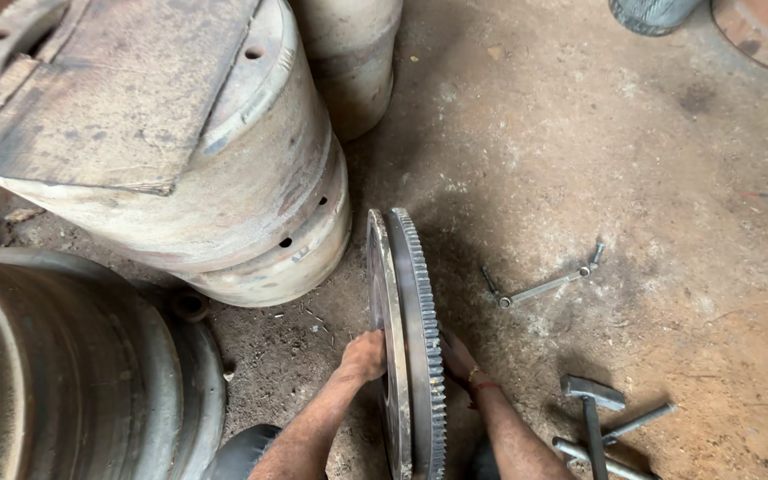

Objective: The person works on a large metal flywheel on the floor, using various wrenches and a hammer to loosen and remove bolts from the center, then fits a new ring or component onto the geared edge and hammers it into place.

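Observation:
A large round metal flywheel [390,267] stands on edge on the dirt floor, seen nearly edge-on. A toothed ring gear [418,284] runs around its right side. My left hand [364,354] presses on the flywheel's left face, fingers curled over the rim. On the right side my right hand [457,357] grips the toothed ring; its fingers are partly hidden behind the gear. A thread band sits on that wrist.
Stacked worn brake drums [251,178] stand at upper left, a big steel wheel rim [64,373] at lower left. A long wrench [546,286] lies right of the flywheel. A hammer [592,396] and metal rods [637,425] lie at lower right.

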